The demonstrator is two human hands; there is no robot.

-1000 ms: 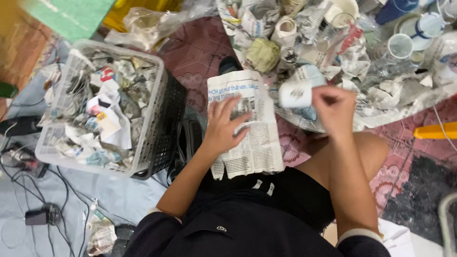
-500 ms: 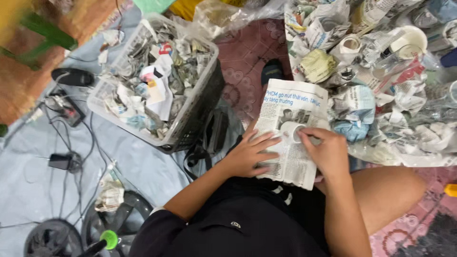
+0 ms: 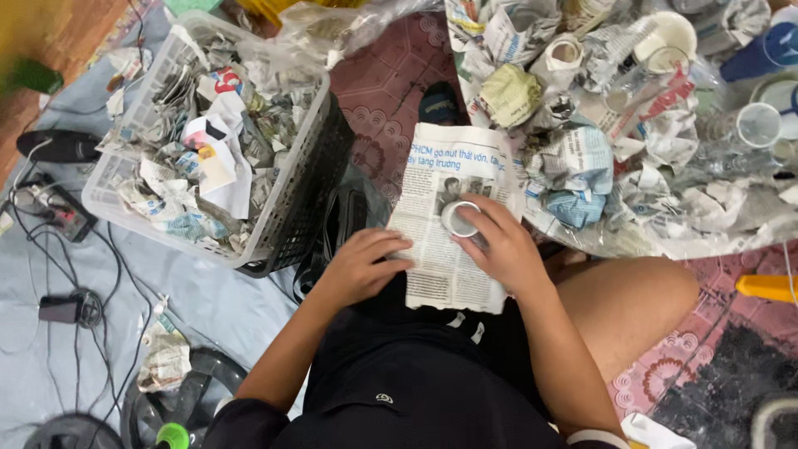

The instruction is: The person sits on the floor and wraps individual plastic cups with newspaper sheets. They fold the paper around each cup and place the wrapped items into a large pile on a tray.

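A sheet of newspaper [image 3: 445, 266] lies flat over my lap. My left hand [image 3: 363, 264] rests on its left edge, fingers curled and pressing the paper down. My right hand [image 3: 499, 246] sits on the middle of the sheet and holds a small white cup [image 3: 460, 219] with its round rim facing up. Beyond the sheet lies a heap of paper-wrapped bundles [image 3: 573, 166] and several bare white cups [image 3: 673, 37] on a plastic sheet.
A white plastic basket [image 3: 303, 179] full of crumpled newspaper stands at the left. Cables and a power strip [image 3: 58, 212] lie on the grey floor cover. A fan [image 3: 179, 407] sits at the bottom left. An orange object [image 3: 765, 287] lies at the right.
My right hand brought a white cup down from the heap and set it on the middle of the newspaper. The view shifted right and nearer.
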